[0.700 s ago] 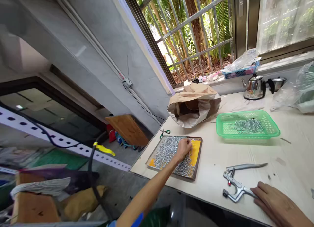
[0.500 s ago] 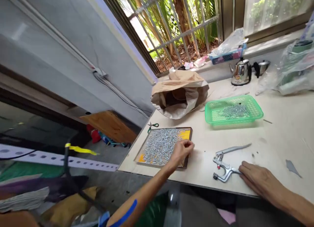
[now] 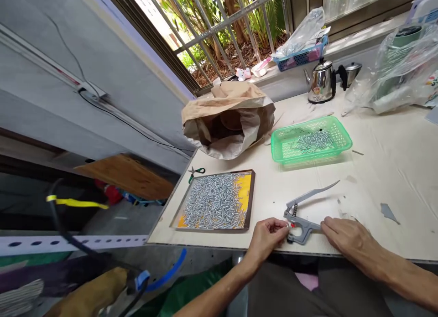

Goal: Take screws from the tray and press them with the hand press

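Note:
Spring-loaded pliers point(image 3: 303, 232) with a C-shaped jaw and a red tip lie by the table's front edge, handles spread. My right hand point(image 3: 356, 241) is closed on the lower handle. At the jaw, by the red tip, my left hand point(image 3: 267, 241) has thumb and fingertips pinched together; whatever they hold is too small to make out. Left of that hand is a shallow tray point(image 3: 252, 194) with a yellow bottom, covered in small silvery metal pieces point(image 3: 214, 200). Beyond the pliers, a green plastic basket point(image 3: 278, 159) contains more small silvery pieces point(image 3: 315, 141).
A crumpled brown paper bag point(image 3: 227, 121) gapes behind the tray. Green-handled scissors point(image 3: 196, 172) lie at the table's left edge. Farther back stand a metal kettle point(image 3: 321, 82) and a plastic-wrapped bundle point(image 3: 393, 75). A grey scrap point(image 3: 389, 213) lies at the right.
My left hand has moved right, from the tray's edge to the pliers' jaw, still pinched. My right hand remains on the lower handle. The view has shifted slightly.

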